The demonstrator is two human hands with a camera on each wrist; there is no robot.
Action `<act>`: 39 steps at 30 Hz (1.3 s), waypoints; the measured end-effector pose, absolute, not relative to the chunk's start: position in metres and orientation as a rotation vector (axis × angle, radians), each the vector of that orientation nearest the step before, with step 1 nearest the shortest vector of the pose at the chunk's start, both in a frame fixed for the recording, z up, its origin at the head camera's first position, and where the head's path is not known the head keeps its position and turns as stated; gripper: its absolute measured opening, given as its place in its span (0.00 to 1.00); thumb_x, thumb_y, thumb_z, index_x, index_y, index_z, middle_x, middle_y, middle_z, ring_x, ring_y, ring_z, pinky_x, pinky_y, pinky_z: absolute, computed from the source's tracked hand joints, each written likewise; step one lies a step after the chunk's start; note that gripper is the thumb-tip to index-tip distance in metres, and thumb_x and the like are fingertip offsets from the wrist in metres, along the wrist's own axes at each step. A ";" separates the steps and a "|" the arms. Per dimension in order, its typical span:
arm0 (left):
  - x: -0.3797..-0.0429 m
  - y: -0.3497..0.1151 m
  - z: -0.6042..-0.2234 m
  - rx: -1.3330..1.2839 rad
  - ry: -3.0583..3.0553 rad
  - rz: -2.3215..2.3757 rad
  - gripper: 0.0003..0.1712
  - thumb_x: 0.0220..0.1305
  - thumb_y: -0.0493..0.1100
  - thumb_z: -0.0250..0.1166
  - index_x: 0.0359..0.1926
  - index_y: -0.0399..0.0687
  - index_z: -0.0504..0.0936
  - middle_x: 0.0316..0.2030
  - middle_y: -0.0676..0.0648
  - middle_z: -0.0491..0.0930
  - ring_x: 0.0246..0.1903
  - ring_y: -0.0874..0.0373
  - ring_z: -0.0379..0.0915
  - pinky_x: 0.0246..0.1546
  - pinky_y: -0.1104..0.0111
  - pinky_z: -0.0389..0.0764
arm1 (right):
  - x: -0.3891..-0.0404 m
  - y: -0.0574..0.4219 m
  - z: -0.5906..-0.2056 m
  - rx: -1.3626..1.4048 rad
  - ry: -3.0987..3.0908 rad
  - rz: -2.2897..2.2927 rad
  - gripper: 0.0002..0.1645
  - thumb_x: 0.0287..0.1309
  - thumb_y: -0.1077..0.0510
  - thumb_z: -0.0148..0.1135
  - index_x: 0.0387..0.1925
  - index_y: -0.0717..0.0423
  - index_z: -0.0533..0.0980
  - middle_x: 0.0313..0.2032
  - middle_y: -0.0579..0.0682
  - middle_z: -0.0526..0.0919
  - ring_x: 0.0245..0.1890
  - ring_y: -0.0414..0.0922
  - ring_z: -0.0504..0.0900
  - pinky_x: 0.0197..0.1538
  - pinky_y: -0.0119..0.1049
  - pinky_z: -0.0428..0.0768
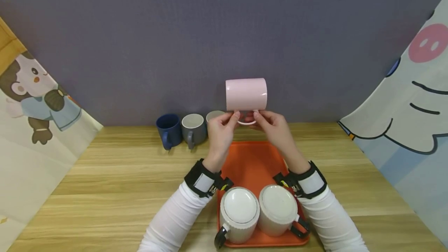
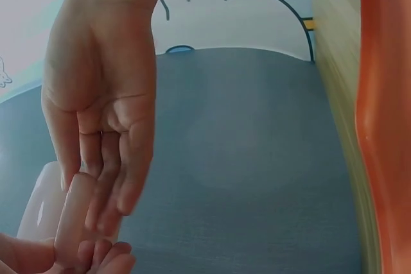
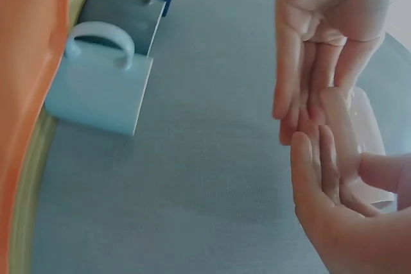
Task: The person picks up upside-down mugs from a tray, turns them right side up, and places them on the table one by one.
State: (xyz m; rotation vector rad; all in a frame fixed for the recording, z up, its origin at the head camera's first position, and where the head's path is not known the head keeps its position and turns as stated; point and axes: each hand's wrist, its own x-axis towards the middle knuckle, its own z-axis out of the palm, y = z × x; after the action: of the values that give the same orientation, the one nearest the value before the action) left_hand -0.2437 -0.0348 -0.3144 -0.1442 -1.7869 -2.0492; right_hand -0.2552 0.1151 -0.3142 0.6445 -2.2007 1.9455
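Observation:
A pink mug (image 1: 246, 94) is held up sideways over the far end of the tray, its handle (image 3: 341, 133) turned down toward the person. My left hand (image 1: 221, 129) pinches one end of the handle between thumb and fingers. At the other end, my right hand (image 1: 276, 129) pinches it likewise. In the left wrist view the right hand (image 2: 109, 81) reaches in from above, and thumb and fingertips of the left one show at the bottom corner beside the mug (image 2: 38, 200).
An orange tray (image 1: 257, 162) bears two upside-down cream mugs (image 1: 239, 211) with black handles at its near end. Along the grey back wall stand a navy mug (image 1: 169, 127), a grey mug (image 1: 196, 129) and a pale blue mug (image 3: 99, 88), partly hidden by the left hand in the head view.

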 end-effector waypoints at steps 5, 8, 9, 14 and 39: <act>-0.243 -0.034 -0.316 -0.169 -1.796 -2.084 0.12 0.61 0.34 0.63 0.41 0.27 0.83 0.38 0.34 0.84 0.32 0.65 0.78 0.40 0.61 0.83 | -0.254 0.118 -0.312 0.601 -2.150 2.189 0.23 0.68 0.53 0.51 0.51 0.72 0.71 0.38 0.48 0.82 0.42 0.39 0.83 0.50 0.32 0.79; -0.245 -0.034 -0.317 -0.193 -1.784 -2.114 0.12 0.62 0.33 0.62 0.42 0.27 0.83 0.39 0.33 0.83 0.33 0.64 0.79 0.43 0.58 0.82 | -0.254 0.118 -0.310 0.587 -2.131 2.262 0.23 0.69 0.54 0.50 0.51 0.73 0.70 0.37 0.45 0.81 0.42 0.39 0.82 0.51 0.31 0.79; -0.245 -0.034 -0.318 -0.201 -1.778 -2.124 0.12 0.62 0.33 0.62 0.42 0.26 0.83 0.39 0.33 0.83 0.34 0.63 0.79 0.43 0.58 0.82 | -0.255 0.119 -0.310 0.583 -2.126 2.276 0.23 0.69 0.54 0.49 0.52 0.73 0.69 0.37 0.46 0.81 0.42 0.39 0.82 0.50 0.32 0.79; -0.247 -0.034 -0.319 -0.218 -1.785 -2.146 0.13 0.63 0.34 0.61 0.44 0.25 0.82 0.40 0.32 0.82 0.37 0.60 0.80 0.46 0.55 0.80 | -0.258 0.120 -0.312 0.552 -2.070 2.346 0.22 0.68 0.55 0.51 0.52 0.72 0.69 0.37 0.46 0.80 0.40 0.39 0.82 0.49 0.32 0.80; -0.242 -0.055 -0.323 -0.369 -2.182 -1.487 0.15 0.68 0.41 0.56 0.50 0.38 0.81 0.49 0.41 0.80 0.52 0.49 0.75 0.55 0.57 0.74 | -0.259 0.123 -0.309 0.348 -1.519 2.412 0.12 0.60 0.60 0.60 0.37 0.68 0.77 0.27 0.50 0.81 0.30 0.41 0.84 0.41 0.34 0.83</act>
State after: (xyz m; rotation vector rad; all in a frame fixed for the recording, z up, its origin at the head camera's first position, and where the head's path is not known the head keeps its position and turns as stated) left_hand -0.2417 -0.0547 -0.3228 -0.3695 -2.1823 -1.4870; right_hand -0.2593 0.1234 -0.3088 0.3482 -1.5186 2.4119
